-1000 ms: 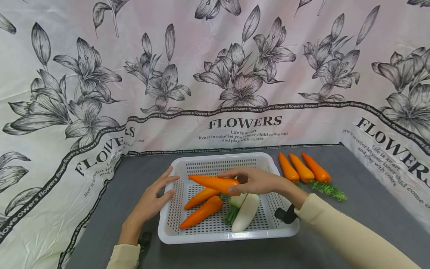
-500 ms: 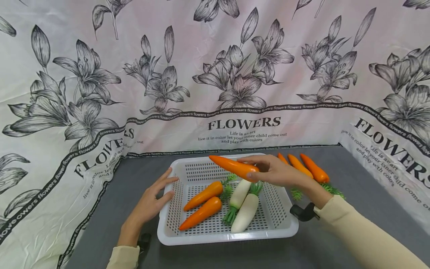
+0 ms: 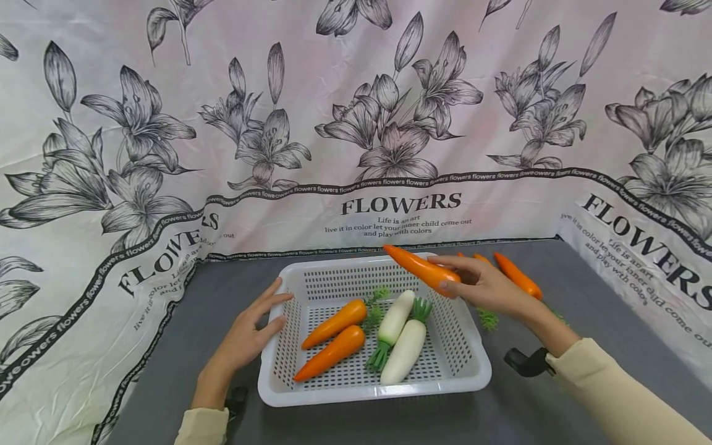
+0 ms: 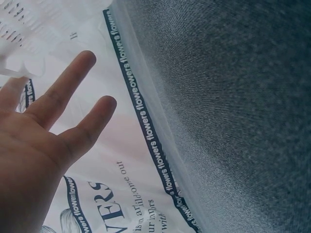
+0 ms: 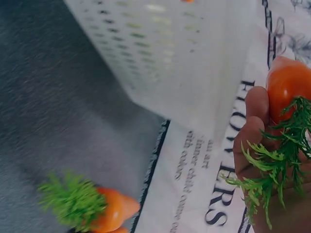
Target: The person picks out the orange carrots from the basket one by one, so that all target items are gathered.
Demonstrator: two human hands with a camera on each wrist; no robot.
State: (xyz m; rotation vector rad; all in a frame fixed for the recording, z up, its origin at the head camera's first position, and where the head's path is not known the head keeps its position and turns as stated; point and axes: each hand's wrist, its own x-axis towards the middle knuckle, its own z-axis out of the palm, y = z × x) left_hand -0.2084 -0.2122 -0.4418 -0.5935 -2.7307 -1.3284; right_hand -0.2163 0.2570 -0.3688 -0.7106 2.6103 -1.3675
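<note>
My right hand (image 3: pixel 489 285) grips an orange carrot (image 3: pixel 419 267) above the back right corner of a white plastic basket (image 3: pixel 367 398). In the right wrist view its green leafy top (image 5: pixel 286 155) hangs over the palm. My left hand (image 3: pixel 249 327) rests against the basket's left rim with its fingers spread; in the left wrist view the fingers (image 4: pixel 63 92) look straight. Inside the basket lie two carrots, an upper one (image 3: pixel 336 322) and a lower one (image 3: pixel 332 353). Two white radishes, one (image 3: pixel 396 316) with its leaves toward me and one (image 3: pixel 405 352) with its leaves away, lie beside them.
Right of the basket, more carrots (image 3: pixel 517 276) lie on the grey table (image 3: pixel 534 395), partly hidden behind my right hand. A white curtain (image 3: pixel 400 216) printed with flowers and lettering stands at the back and sides.
My right hand has lifted the carrot and carried it right and back, from over the basket's middle to its right rim. The left hand has stayed at the left rim.
</note>
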